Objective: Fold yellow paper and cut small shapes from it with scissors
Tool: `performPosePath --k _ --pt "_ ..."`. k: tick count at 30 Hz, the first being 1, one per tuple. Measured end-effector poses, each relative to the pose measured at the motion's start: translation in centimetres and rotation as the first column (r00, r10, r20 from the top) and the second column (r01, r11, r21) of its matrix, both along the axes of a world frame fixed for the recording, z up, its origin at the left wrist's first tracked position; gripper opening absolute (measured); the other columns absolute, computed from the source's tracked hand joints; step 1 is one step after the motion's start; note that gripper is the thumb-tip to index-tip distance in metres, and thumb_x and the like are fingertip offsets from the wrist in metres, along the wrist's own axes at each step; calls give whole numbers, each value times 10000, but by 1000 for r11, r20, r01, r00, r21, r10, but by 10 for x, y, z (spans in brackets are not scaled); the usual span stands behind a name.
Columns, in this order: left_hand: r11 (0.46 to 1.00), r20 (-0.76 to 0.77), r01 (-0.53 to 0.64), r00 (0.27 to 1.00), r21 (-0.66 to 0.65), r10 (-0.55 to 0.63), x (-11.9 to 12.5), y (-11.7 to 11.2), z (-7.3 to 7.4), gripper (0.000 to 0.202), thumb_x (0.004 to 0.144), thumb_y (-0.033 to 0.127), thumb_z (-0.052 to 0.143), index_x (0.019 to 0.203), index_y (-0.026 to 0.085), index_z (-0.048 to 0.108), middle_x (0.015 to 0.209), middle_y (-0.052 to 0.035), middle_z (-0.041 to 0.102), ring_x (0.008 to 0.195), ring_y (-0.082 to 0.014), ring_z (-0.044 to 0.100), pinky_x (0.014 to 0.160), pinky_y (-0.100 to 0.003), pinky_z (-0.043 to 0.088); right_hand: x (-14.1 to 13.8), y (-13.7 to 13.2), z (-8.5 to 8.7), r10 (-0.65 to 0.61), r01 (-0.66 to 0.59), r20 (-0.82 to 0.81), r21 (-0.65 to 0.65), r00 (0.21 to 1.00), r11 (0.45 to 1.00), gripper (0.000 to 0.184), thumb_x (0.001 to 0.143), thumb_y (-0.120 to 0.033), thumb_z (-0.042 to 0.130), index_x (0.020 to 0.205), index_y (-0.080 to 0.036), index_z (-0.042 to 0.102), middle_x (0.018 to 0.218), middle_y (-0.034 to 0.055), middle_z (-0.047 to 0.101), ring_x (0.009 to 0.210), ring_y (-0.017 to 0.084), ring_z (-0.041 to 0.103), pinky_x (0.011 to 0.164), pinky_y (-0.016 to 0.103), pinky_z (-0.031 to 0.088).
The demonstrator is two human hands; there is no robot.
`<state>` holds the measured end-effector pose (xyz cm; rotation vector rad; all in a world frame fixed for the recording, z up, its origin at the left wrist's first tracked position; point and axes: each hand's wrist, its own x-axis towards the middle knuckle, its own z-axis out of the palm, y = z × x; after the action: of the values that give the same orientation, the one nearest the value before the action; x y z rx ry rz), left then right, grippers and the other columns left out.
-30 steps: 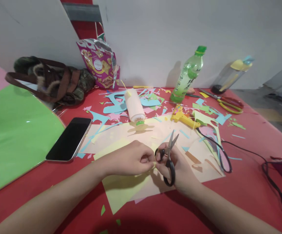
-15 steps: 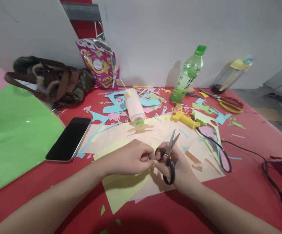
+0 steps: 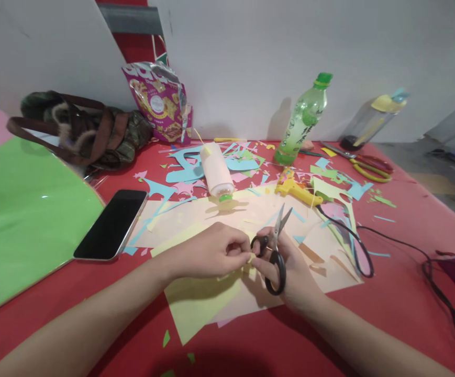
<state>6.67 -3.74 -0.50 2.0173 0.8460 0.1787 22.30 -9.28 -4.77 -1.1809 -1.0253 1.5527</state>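
My left hand [image 3: 219,251] is closed, its thumb and fingers pinching a small yellow piece of paper [image 3: 251,258]. My right hand [image 3: 286,262] carries a pair of scissors [image 3: 276,246] with black handles, hooked on the fingers, blades apart and pointing away from me. The right thumb and fingertip meet the left fingertips at the yellow piece. Beneath both hands lie a yellow sheet [image 3: 188,309] and pale pink sheets [image 3: 258,303]. Just beyond them rests a bottle wrapped in pale paper [image 3: 216,170], its green cap toward me.
A yellow glue gun [image 3: 298,191] with a black cord lies right of centre. A phone [image 3: 111,225] and green sheet [image 3: 26,214] are at left. Behind stand a snack bag [image 3: 158,102] and green drink bottle [image 3: 303,123]; pliers [image 3: 368,167] lie at right among paper scraps.
The right hand and scissors have shifted slightly right and turned a little. More of the small yellow piece shows between my fingertips. Things on the table stay put.
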Motion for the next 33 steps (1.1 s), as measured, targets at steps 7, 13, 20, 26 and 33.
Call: performPosePath --k 7,13,20,26,33 --pt "943 189 -331 925 -31 330 -2 1 1 143 754 203 413 639 150 480 599 40 449 563 -78 407 533 -188 334 2 -3 -3 196 -190 -188 45 963 981 363 723 -369 569 1038 -254 428 864 18 462 799 148 497 735 310 390" --pt "883 288 -464 839 -64 462 1 -4 2 163 758 199 423 602 152 433 563 45 425 542 -73 403 529 -191 349 1 -6 8 322 -318 -101 54 941 946 433 735 -422 537 1115 -267 396 921 31 446 832 149 464 785 317 363" --pt "881 302 -468 833 -60 463 8 -12 1 141 747 185 423 612 160 456 575 29 472 566 -92 460 545 -206 383 0 -5 16 337 -334 -32 67 941 940 447 756 -471 480 1131 -243 394 861 26 444 773 143 430 726 296 369" --pt "872 319 -486 820 -52 476 11 -17 -1 163 751 190 416 593 167 447 558 28 485 561 -93 473 527 -198 390 1 -4 14 320 -318 -7 92 947 944 444 754 -464 488 1119 -226 400 854 19 438 752 133 428 702 280 383" --pt "864 331 -500 806 -62 491 12 -19 -2 160 757 177 412 599 168 434 551 37 481 561 -86 476 537 -193 387 2 -5 11 323 -319 -31 91 946 943 424 764 -444 489 1122 -237 396 863 15 434 760 129 438 704 275 381"
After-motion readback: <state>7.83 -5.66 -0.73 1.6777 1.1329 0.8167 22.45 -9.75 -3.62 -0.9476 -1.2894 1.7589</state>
